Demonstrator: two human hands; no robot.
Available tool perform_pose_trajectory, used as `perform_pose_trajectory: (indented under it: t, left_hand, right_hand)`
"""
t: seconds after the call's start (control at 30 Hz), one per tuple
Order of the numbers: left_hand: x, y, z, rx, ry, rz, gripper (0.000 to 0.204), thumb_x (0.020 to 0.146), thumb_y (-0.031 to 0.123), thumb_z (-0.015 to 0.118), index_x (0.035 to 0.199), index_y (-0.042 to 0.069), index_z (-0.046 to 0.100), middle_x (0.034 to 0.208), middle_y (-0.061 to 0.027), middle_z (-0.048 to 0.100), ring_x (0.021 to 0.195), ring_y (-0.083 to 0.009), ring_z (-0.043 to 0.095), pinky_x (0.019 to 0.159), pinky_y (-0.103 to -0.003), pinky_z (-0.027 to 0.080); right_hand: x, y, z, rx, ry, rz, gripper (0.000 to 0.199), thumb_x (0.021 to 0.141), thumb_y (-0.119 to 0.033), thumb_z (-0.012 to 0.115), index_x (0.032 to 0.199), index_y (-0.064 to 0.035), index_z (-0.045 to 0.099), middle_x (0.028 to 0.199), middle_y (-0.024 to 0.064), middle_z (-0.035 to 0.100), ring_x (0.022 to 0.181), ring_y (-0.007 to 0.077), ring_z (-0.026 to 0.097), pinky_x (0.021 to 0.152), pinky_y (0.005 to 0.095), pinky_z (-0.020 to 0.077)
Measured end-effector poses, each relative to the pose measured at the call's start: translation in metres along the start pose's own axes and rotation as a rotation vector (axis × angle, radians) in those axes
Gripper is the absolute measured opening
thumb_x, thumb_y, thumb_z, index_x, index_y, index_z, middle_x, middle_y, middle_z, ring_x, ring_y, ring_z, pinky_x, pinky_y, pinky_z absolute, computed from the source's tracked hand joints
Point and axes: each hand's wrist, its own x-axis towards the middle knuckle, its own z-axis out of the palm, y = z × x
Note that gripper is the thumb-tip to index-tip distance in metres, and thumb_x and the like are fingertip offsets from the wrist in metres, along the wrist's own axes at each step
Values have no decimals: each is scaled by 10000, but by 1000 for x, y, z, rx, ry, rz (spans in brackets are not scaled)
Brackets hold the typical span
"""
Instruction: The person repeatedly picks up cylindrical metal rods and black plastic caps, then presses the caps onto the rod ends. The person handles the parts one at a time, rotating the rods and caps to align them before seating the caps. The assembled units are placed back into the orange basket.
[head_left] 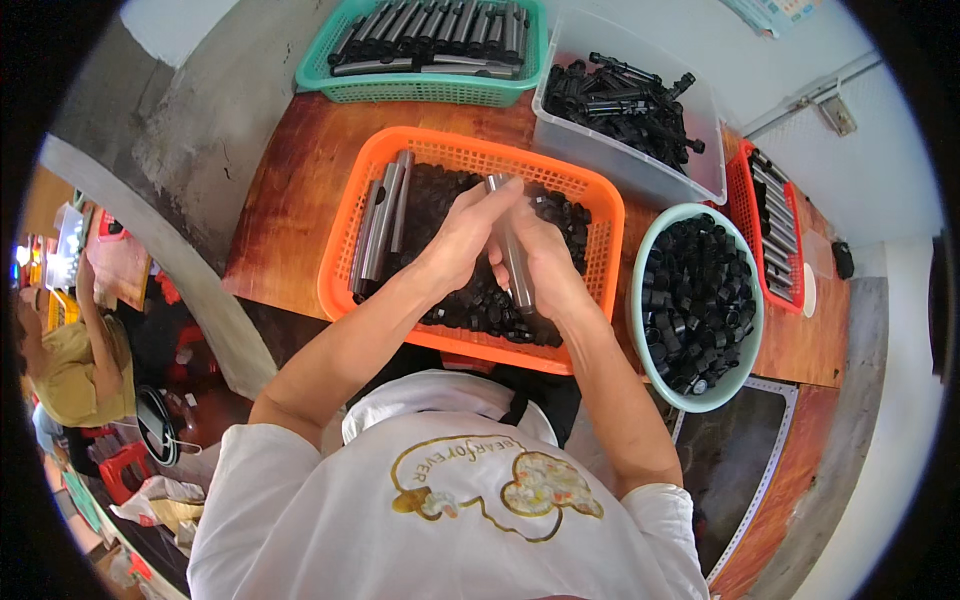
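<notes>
A silvery metal tube [514, 262] is held slantwise between my two hands, above the orange basket. My left hand [462, 238] closes on its upper part, the thumb lying near the top end. My right hand [545, 258] wraps the tube from the right side, and its lower end sticks out below the palm. Under my hands, the orange basket [334, 262] holds many small black plastic parts [470, 300]. Several more metal tubes [381, 222] lie along the left side of that basket. My fingers partly hide the held tube.
Behind stand a green basket [420, 92] of metal tubes and a clear bin [625, 150] of black plastic pieces. To the right are a pale green bowl [640, 320] of black rings and a red basket [748, 200] of tubes. Another person [85, 350] sits at far left.
</notes>
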Motion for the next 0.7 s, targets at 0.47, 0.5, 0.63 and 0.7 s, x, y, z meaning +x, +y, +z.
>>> perform_pose_trajectory:
  t: [0.47, 0.5, 0.63, 0.7]
  left_hand:
    - [-5, 3, 2, 43, 39, 50, 328, 1045, 366, 576, 1017, 42, 617, 713, -22, 601, 515, -86, 511, 463, -254, 397]
    - [-5, 2, 1, 43, 37, 49, 342, 1050, 364, 571, 1043, 32, 650, 730, -22, 612, 524, -82, 515, 468, -251, 396]
    - [-2, 1, 1, 129, 51, 66, 404, 1047, 402, 541, 1066, 17, 662, 668, -27, 583, 444, -99, 490, 387, -250, 370]
    - [-2, 2, 2, 177, 62, 85, 424, 1074, 385, 510, 1079, -13, 655, 662, -18, 591, 431, -102, 485, 384, -248, 374]
  right_hand:
    - [0, -4, -1, 49, 11, 102, 578, 1082, -538, 417, 817, -62, 608, 694, 44, 605, 538, 144, 565, 490, 285, 455]
    - [0, -4, -1, 56, 24, 107, 585, 1077, -549, 425, 811, -63, 610, 688, 43, 605, 536, 143, 567, 488, 286, 455]
    - [1, 0, -1, 108, -33, 19, 594, 1058, -587, 449, 835, -70, 637, 662, 33, 629, 492, 117, 578, 425, 252, 452]
    - [2, 1, -2, 111, -23, -3, 513, 1096, -482, 393, 944, -52, 628, 654, 48, 621, 459, 114, 568, 386, 250, 455]
